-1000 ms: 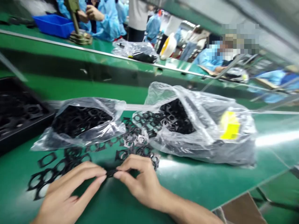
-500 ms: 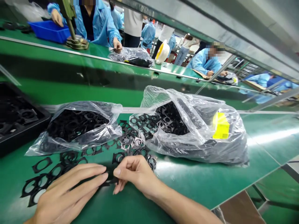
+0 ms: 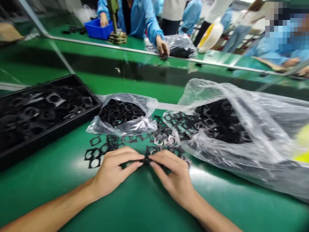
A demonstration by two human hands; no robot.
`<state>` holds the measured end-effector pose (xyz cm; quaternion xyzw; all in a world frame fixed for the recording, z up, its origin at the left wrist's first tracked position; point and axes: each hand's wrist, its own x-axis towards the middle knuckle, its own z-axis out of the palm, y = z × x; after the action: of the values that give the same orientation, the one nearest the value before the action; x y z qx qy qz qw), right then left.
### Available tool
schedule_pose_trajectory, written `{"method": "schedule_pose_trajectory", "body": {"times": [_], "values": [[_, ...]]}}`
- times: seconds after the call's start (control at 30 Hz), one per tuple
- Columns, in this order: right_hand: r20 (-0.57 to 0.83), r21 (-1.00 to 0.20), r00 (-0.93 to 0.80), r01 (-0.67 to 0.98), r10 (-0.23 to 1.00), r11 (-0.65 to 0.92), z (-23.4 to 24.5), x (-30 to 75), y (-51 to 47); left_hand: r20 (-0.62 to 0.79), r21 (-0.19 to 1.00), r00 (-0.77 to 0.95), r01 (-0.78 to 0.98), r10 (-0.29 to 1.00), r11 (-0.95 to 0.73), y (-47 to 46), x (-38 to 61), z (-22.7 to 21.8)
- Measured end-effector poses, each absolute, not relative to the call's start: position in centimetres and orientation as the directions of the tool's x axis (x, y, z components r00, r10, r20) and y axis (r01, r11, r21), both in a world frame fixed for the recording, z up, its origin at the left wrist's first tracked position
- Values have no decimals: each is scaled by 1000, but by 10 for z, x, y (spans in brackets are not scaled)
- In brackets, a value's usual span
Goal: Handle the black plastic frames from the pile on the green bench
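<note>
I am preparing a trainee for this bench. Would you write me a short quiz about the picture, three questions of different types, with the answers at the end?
1. True or false: in the picture, the black tray stands to the left of the smaller clear bag.

2. Multiple choice: what do the left hand and the right hand hold between their fingertips?
A) the blue bin
B) a small black part
C) a piece of cardboard

3. Short answer: which one bears the yellow label, the smaller clear bag or the larger clear bag?

Key
1. True
2. B
3. The larger clear bag
</note>
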<state>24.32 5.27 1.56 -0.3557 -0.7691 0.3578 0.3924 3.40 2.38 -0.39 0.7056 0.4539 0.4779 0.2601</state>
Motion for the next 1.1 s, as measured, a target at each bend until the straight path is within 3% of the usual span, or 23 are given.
{"method": "schedule_pose_trajectory", "body": {"times": [0.23, 0.47, 0.8, 1.03, 1.1], "values": [[463, -759, -416, 271, 783, 593, 12, 244, 59, 500, 784, 103, 368, 860, -499, 27, 31, -1], [485, -728, -417, 295, 769, 619, 11, 242, 58, 515, 786, 113, 334, 850, -520, 27, 30, 2], [332, -843, -487, 231, 808, 486, 23, 245, 62, 157, 979, 73, 123, 985, -165, 29, 30, 2], [55, -970, -415, 193, 908, 147, 22, 239, 59, -76, 997, 104, 31, 992, 73, 30, 33, 2], [41, -974, -404, 187, 914, 126, 21, 238, 58, -96, 995, 138, 20, 986, 94, 30, 35, 1]]}}
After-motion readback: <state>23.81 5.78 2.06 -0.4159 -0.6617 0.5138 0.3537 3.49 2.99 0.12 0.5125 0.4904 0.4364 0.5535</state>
